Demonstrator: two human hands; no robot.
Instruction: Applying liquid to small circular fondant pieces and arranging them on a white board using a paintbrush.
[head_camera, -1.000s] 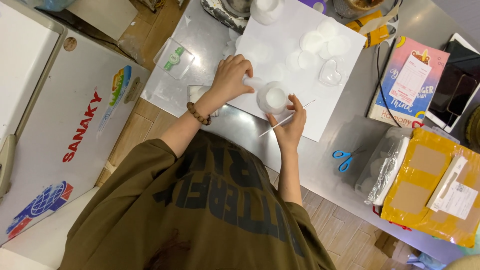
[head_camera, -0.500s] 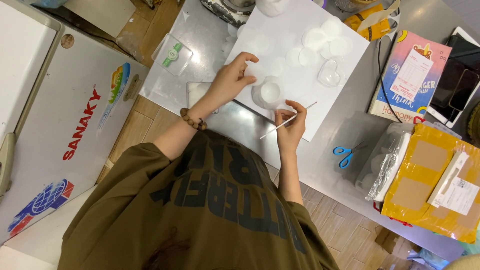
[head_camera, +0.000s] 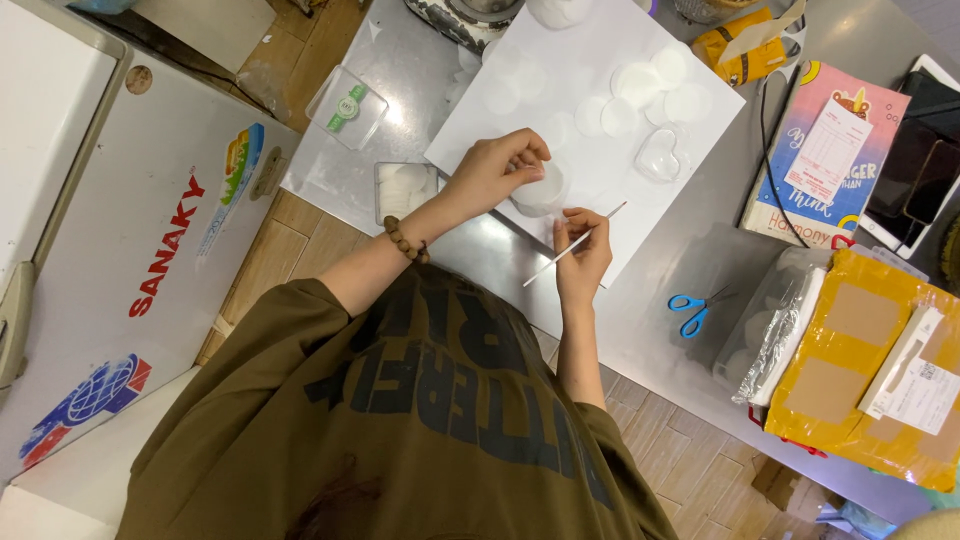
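White round disc (head_camera: 541, 187) sits in the fingers of the left hand (head_camera: 495, 172), which are curled closed around it and hold it just above the near edge of the white board (head_camera: 560, 90). Just to the right of it and a little nearer, the right hand (head_camera: 583, 250) pinches a thin white stick (head_camera: 574, 244) between closed fingers. The long axis of the stick runs diagonally, from near-left up to far-right, and its far tip passes just right of the disc without touching it. So the disc lies to the far-left of the right hand's fingers, very close by. On the far part of the board I count about five or six more pale discs (head_camera: 650, 88), some overlapping, and one clear heart-shaped mould (head_camera: 663, 155). One pair of blue scissors (head_camera: 692, 308) lies on the metal table (head_camera: 660, 290), well apart to the right.
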